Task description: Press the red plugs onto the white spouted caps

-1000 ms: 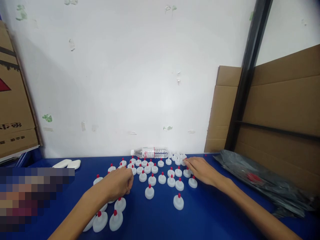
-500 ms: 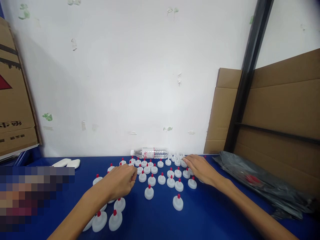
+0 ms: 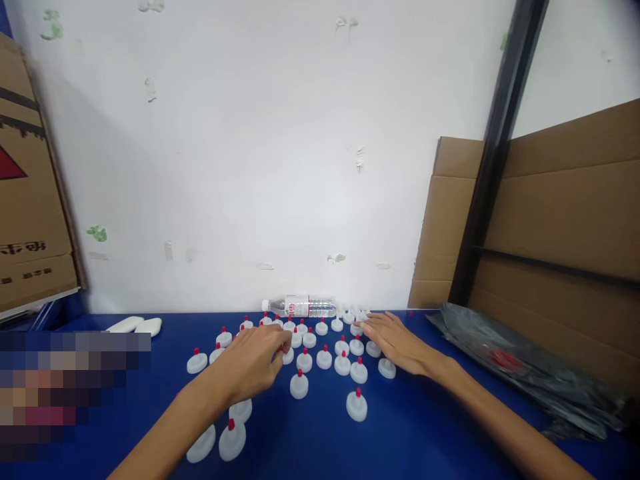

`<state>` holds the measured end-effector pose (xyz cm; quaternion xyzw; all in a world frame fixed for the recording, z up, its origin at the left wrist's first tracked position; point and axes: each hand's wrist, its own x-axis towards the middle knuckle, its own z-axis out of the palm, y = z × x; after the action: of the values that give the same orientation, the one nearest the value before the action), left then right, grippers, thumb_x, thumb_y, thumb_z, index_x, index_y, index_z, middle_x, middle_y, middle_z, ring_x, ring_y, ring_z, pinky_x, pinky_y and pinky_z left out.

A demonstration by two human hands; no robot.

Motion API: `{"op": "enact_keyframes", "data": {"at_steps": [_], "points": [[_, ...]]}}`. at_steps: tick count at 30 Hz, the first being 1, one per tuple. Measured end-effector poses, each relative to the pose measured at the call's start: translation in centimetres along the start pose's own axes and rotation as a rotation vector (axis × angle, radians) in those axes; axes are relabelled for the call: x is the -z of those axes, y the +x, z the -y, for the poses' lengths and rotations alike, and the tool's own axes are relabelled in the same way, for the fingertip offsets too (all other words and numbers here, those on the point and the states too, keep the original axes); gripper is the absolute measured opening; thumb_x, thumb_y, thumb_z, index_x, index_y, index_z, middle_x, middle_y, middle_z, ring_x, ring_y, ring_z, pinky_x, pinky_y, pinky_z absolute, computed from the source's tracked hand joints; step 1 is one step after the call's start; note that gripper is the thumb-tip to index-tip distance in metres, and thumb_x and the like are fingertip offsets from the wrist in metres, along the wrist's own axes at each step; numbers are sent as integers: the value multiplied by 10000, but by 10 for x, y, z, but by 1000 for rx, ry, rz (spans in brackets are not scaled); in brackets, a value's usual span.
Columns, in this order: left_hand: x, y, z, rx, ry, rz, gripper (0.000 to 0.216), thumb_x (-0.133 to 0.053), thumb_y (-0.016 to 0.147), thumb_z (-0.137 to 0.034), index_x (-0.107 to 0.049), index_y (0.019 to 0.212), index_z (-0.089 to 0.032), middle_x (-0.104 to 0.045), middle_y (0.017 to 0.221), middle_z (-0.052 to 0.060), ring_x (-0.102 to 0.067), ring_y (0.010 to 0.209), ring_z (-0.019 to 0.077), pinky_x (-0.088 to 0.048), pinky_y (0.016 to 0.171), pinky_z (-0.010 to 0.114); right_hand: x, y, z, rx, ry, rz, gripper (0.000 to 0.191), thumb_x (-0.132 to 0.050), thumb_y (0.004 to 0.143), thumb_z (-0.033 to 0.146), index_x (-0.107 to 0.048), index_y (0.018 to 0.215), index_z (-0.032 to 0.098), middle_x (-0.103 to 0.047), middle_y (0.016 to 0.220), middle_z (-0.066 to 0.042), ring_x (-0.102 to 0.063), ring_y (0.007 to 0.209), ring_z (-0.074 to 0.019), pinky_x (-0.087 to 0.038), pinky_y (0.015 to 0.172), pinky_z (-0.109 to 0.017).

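Many white domed plastic caps with red tips [image 3: 305, 361] stand over a blue table. My left hand [image 3: 257, 357] is above the left part of the group, its fingers curled in a pinch; what lies between them is hidden. My right hand [image 3: 395, 341] reaches over the caps at the back right, fingers stretched out and slightly apart, the thumb close to a white cap [image 3: 357, 328]. Beneath that hand, one cap [image 3: 387, 368] shows a bare white spout without red. Several caps at the back [image 3: 337, 324] also have white spouts.
A clear water bottle [image 3: 300, 306] lies against the wall. Two white objects [image 3: 149, 327] are at the far left. A grey plastic bag [image 3: 520, 367] is on the right, below cardboard [image 3: 565, 220] and a black post [image 3: 487, 167]. A carton [image 3: 35, 193] stands left. A blurred patch covers the lower left.
My left hand has shifted rightward over the caps. My right hand has moved slightly left, with its fingers more spread. The cap below it has lost its red tip.
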<state>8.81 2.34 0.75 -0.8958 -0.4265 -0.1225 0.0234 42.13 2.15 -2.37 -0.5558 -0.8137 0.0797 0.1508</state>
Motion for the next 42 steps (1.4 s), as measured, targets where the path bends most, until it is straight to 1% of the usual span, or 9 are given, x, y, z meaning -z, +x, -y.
{"op": "enact_keyframes", "data": {"at_steps": [5, 9, 13, 17, 20, 24, 28, 36, 42], "points": [[-2, 2, -7, -27, 36, -28, 241, -422, 939, -183, -659, 945, -230, -690, 982, 45, -655, 798, 224, -404, 640, 315, -5, 5, -2, 25, -17, -19, 646, -142, 1046, 576, -555, 1420, 250, -528, 1485, -52, -321, 1467, -323, -121, 1204, -614], [-2, 3, -14, -168, 111, -153, 269, -390, 1010, -224, -658, 984, -206, -674, 981, 49, -649, 728, 200, -426, 602, 309, 3, 3, 3, 98, -40, -98, 539, -279, 1047, 549, -572, 1388, 251, -578, 1433, -67, -407, 1417, -295, -140, 1207, -597], [-9, 4, -19, -270, 6, -387, 227, -423, 1035, -258, -647, 1033, -217, -681, 966, 26, -664, 746, 171, -438, 570, 267, 8, -6, 29, 316, -83, -349, 271, -581, 971, 434, -657, 1147, 243, -691, 1149, -75, -636, 1099, -252, -473, 1009, -463], [-19, 5, -27, -333, -196, -533, 152, -506, 1011, -215, -649, 1065, -224, -722, 966, 2, -697, 812, 151, -506, 682, 255, -6, -18, 64, 494, -57, -405, 177, -530, 1000, 233, -598, 1163, 230, -670, 1135, -78, -639, 1046, -214, -529, 911, -383], [-21, 3, -36, -346, -311, -505, 122, -551, 985, -180, -664, 1018, -214, -739, 945, -5, -707, 825, 148, -522, 721, 250, -16, -26, 81, 626, -43, -387, 235, -537, 997, 196, -526, 1230, 225, -670, 1127, -75, -628, 1065, -213, -517, 948, -405], [-23, 2, -44, -355, -401, -447, 143, -555, 971, -143, -679, 1016, -199, -739, 935, 9, -705, 830, 150, -529, 728, 249, -19, -30, 86, 642, 4, -507, 345, -558, 989, 181, -453, 1312, 243, -647, 1141, -78, -618, 1079, -209, -536, 934, -393], [-23, 4, -45, -369, -418, -537, 209, -525, 982, -128, -688, 1103, -180, -726, 939, 49, -688, 808, 161, -529, 701, 265, -18, -29, 81, 651, 55, -596, 382, -571, 976, 140, -448, 1321, 247, -672, 1147, -57, -622, 1122, -200, -486, 1034, -413], [-22, 2, -45, -345, -362, -497, 343, -481, 985, -98, -669, 1219, -263, -700, 1009, 34, -676, 789, 142, -523, 662, 252, -21, -26, 74, 650, 27, -587, 436, -577, 984, 162, -427, 1385, 245, -678, 1228, -58, -631, 1159, -199, -458, 1096, -430], [-24, 3, -46, -320, -299, -479, 230, -514, 980, -136, -709, 1084, -196, -740, 903, 36, -694, 764, 164, -517, 666, 254, -27, -28, 77, 587, 117, -562, 518, -543, 990, 150, -369, 1454, 303, -595, 1381, -64, -562, 1277, -205, -532, 1037, -390]]}}
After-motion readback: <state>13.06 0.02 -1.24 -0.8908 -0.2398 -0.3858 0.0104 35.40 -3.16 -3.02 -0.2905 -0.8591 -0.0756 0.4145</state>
